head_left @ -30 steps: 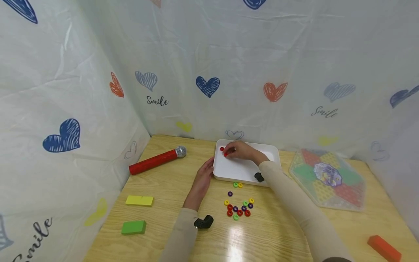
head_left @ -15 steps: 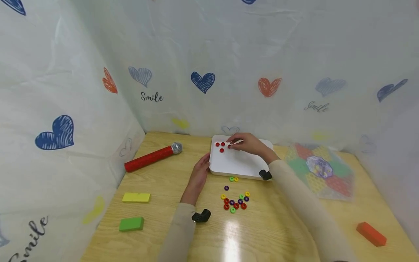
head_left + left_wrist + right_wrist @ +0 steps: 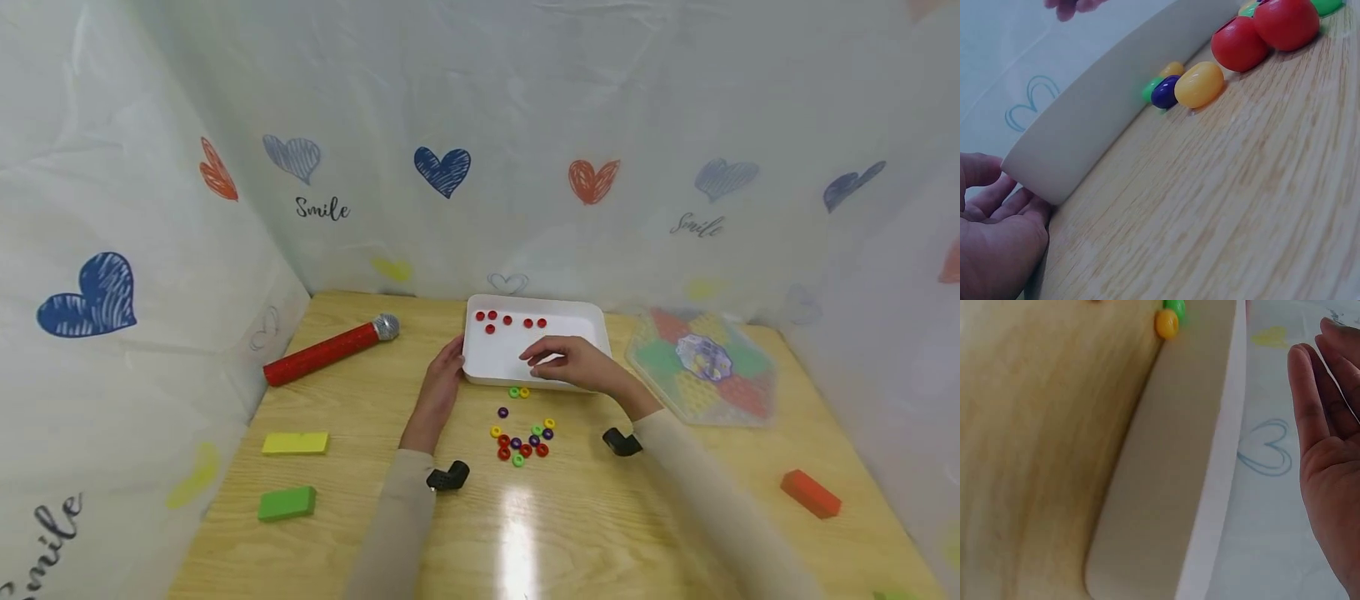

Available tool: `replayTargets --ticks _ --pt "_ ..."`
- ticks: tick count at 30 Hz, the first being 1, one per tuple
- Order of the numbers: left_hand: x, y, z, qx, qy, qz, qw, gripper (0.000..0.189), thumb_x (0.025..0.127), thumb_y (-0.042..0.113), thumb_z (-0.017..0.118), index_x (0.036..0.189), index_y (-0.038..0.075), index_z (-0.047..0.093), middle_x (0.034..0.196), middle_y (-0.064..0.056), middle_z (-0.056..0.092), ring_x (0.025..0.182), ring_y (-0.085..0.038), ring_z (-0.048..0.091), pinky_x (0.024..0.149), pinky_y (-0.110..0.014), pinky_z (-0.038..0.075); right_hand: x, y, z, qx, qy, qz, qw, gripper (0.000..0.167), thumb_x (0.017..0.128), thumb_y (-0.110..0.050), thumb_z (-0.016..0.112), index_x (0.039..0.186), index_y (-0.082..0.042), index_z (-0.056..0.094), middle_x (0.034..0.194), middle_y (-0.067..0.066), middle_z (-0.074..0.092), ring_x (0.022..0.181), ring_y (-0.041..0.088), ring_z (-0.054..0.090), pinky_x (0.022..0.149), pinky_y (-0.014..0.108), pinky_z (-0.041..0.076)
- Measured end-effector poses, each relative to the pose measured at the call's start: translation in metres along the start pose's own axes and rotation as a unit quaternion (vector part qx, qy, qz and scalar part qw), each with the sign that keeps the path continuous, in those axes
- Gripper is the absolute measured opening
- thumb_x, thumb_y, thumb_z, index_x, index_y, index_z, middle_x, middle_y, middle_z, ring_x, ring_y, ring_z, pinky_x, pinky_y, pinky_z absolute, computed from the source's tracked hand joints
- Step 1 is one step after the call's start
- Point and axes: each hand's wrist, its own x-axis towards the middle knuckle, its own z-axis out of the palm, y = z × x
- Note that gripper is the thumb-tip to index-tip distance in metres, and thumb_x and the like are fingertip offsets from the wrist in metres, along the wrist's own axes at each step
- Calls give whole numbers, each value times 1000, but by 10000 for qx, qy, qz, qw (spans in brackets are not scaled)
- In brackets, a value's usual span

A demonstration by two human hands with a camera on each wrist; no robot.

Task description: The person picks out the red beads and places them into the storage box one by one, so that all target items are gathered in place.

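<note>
A white tray (image 3: 495, 362) lies on the table with several small red beads (image 3: 507, 320) inside, along its far side. My left hand (image 3: 441, 383) grips the tray's left edge, thumb at the rim and fingers against the outer wall, as the left wrist view shows. Over the tray's near part hovers my right hand (image 3: 573, 362); its fingers are extended and nothing shows between them in the right wrist view. In front of the tray lie loose ring-shaped beads in red, purple, green and yellow, among them a yellow bead (image 3: 1200, 84) and a red bead (image 3: 1241, 44).
A red microphone (image 3: 330, 352) lies at the left. Nearer are a yellow block (image 3: 296, 443) and a green block (image 3: 287, 504). To the right are a clear hexagonal case (image 3: 701, 367) and a red block (image 3: 811, 493). A heart-printed curtain (image 3: 510, 208) stands behind the table.
My right hand has let go of red beads in the tray, which now lie spread along its far side, and has drawn back toward the near edge. My left hand stays at the tray.
</note>
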Motion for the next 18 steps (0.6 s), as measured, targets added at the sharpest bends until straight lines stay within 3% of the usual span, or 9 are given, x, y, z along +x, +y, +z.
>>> replayTargets --ticks 7,13,18 --pt "3 3 0 -190 43 -136 9997 47 100 1 37 147 3 37 153 -13 34 143 -21 29 118 -35 22 -15 1 39 496 -541 -26 9973 26 92 -10 64 117 -5 66 115 13 66 103 28 65 85 29 56" --pt "2 3 1 -267 52 -121 9996 47 100 0 37 147 2 37 153 -14 34 142 -21 29 118 -36 22 -22 3 65 223 -930 245 9951 21 92 -15 66 112 -16 70 115 -2 67 101 13 65 86 26 55" --pt "1 3 2 -298 56 -103 9995 46 100 0 37 146 2 38 153 -14 34 142 -21 29 118 -37 23 -24 5 77 -10 -1122 111 9936 19 91 -15 66 110 -19 70 109 -5 67 97 9 66 83 26 55"
